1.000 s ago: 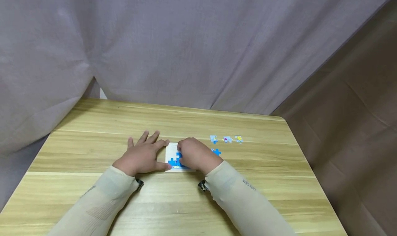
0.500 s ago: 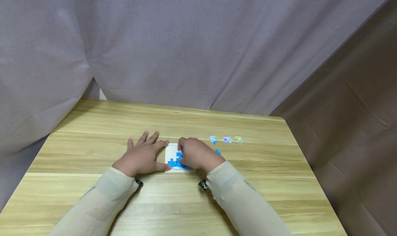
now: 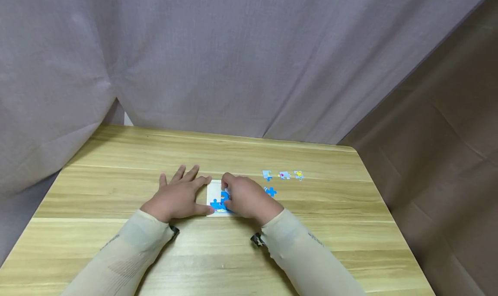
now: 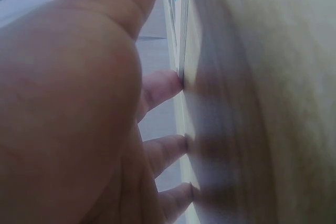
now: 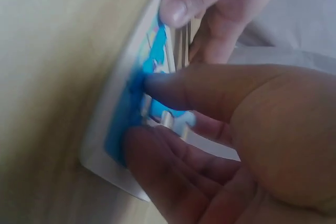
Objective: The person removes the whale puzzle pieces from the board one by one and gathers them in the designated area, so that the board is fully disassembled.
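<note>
A small white jigsaw tray lies on the table, with blue puzzle pieces laid along its near side. My left hand is spread beside it, index fingertip at the far left corner and thumb at the near left corner. In the left wrist view its other fingertips rest on the wood. My right hand is over the tray's right half, covering much of it. Between its thumb and fingers it pinches a blue puzzle piece, which stands tilted above the laid pieces in the right wrist view.
Right of the tray lie several loose pieces: a light blue one, one with a pink swirl, one with a yellow sun, and a darker blue one nearer. A grey curtain hangs behind the wooden table.
My right hand has shifted slightly right and nearer over the tray, and more of the loose darker blue piece shows than half a second ago. The left hand has stayed in place.
</note>
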Available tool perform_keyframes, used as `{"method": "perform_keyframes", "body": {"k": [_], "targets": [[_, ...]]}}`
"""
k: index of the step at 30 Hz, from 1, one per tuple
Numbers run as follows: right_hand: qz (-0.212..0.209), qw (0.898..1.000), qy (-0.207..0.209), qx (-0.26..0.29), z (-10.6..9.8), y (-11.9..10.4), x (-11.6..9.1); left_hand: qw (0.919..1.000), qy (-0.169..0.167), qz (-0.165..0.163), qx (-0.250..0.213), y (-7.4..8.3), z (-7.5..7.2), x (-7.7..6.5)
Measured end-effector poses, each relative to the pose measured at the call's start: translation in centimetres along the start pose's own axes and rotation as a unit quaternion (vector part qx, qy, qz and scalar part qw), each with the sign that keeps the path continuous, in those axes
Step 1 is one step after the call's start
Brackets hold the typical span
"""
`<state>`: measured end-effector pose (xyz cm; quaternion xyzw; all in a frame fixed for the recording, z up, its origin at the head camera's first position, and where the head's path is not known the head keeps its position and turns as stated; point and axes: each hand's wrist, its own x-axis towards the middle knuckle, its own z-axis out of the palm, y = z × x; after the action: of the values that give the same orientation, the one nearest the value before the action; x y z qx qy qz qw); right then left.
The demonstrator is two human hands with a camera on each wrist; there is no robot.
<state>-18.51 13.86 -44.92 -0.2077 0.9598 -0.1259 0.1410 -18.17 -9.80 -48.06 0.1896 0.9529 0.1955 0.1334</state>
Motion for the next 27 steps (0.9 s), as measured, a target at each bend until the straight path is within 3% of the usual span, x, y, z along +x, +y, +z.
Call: {"method": "perform_keyframes", "body": {"k": [11,27], "targets": [[-0.029,0.993,0.061,0.095,0.9,1.3,-1.7,1.0,0.001,0.0,0.003,0.0,0.2,0.0],[-0.034,0.985,0.062,0.158,0.3,2.2,-3.2,1.0,0.002,0.0,0.003,0.1,0.2,0.1]]}}
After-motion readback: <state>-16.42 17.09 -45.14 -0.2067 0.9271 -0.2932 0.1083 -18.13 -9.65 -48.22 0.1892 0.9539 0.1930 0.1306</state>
